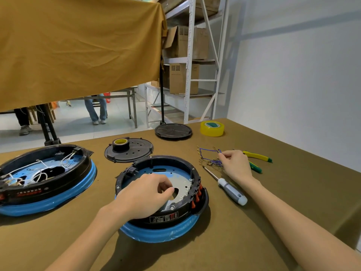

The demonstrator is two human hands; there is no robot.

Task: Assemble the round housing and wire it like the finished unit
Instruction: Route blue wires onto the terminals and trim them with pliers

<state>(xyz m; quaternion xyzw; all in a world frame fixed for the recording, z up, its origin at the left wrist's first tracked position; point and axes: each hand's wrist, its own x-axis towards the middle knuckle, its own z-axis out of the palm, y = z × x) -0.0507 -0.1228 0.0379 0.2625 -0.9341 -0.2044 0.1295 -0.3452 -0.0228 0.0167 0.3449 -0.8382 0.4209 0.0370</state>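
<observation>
The brown-covered table (254,222) takes up the whole lower view. Off to the left of the left hand sits the finished unit (45,178), a round black housing on a blue rim with white wires looped inside. The unwired round housing (162,194) sits right under the left hand (144,196), same blue rim, with a bare metal plate inside. That hand hangs over the opening with fingers curled and thumb and fingertip pinched together; can't tell if there's anything tiny between them. Beyond it lies a black perforated cover (130,152) with a tape roll (120,144) on top. Just on the near side of the right hand lies a screwdriver (226,184), and yellow-green pliers (256,160) poke out from behind it. The right hand (235,165) is pinching the blue wire bundle (212,158) lying on the table.
</observation>
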